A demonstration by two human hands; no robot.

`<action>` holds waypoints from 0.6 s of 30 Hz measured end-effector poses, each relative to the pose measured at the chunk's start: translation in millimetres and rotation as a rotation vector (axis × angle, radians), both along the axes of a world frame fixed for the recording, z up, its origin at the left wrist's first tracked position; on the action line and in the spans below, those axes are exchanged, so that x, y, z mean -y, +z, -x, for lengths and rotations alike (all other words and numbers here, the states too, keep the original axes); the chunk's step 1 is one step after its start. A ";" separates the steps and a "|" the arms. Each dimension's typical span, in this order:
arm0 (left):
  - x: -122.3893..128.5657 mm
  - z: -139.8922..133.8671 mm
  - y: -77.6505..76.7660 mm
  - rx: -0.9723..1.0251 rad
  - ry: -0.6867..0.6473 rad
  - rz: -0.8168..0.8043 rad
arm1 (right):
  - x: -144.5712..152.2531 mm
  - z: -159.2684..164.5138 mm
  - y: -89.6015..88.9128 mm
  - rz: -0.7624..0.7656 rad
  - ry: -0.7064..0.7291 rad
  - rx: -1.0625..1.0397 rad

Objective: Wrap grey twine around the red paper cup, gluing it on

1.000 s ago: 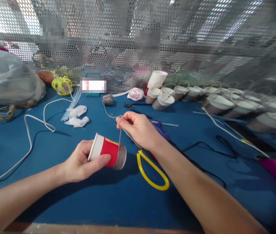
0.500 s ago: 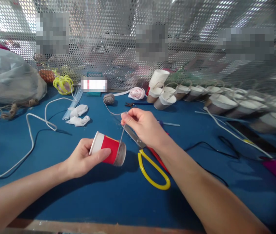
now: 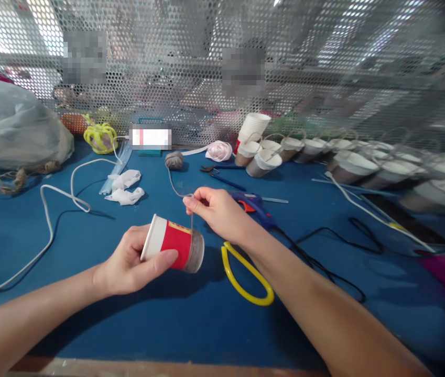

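My left hand (image 3: 136, 259) is wrapped round a red and white paper cup (image 3: 177, 243), tilted on its side with its rim to the left. Grey yarn (image 3: 196, 252) is wound in a band round the cup's base end. My right hand (image 3: 216, 212) pinches the strand just above that band. From those fingers the strand runs back to a small grey yarn ball (image 3: 174, 160) on the blue table. Beneath my right forearm lie scissors, of which a yellow handle (image 3: 248, 283) shows; the blades are hidden.
A blue glue gun (image 3: 256, 207) with a black cord lies right of my right hand, and pliers (image 3: 222, 175) lie behind. Several yarn-wrapped cups (image 3: 354, 167) line the back right. White scraps (image 3: 126, 195) and a white cable (image 3: 51, 220) are at left.
My right hand has moved left and slightly towards me, holding the strand closer to the cup. The cup has turned a little in my left hand, showing some yellow print.
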State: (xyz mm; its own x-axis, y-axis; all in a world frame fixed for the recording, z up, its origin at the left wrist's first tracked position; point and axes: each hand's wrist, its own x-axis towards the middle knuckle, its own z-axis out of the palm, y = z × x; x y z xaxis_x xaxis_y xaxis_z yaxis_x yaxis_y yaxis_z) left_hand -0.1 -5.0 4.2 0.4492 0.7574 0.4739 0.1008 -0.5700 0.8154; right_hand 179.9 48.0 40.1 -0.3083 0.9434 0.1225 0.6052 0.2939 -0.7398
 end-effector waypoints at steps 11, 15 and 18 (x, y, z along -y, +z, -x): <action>-0.5 -0.2 1.7 0.028 -0.018 -0.006 | 2.6 -1.8 4.5 -0.023 -0.018 -0.009; -1.3 0.8 -1.9 0.036 -0.022 0.098 | 2.3 -5.5 10.4 -0.046 -0.046 -0.020; -0.9 1.3 -2.6 0.052 -0.033 0.102 | 2.1 -5.2 10.3 -0.040 -0.049 -0.014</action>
State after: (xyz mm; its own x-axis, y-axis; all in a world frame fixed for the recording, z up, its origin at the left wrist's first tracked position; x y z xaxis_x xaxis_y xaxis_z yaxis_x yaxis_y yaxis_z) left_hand -1.4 -4.1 1.6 0.4512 0.7882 0.4184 0.0391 -0.4859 0.8731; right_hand 185.1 45.9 50.4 -0.2598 0.9516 0.1640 0.6093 0.2933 -0.7367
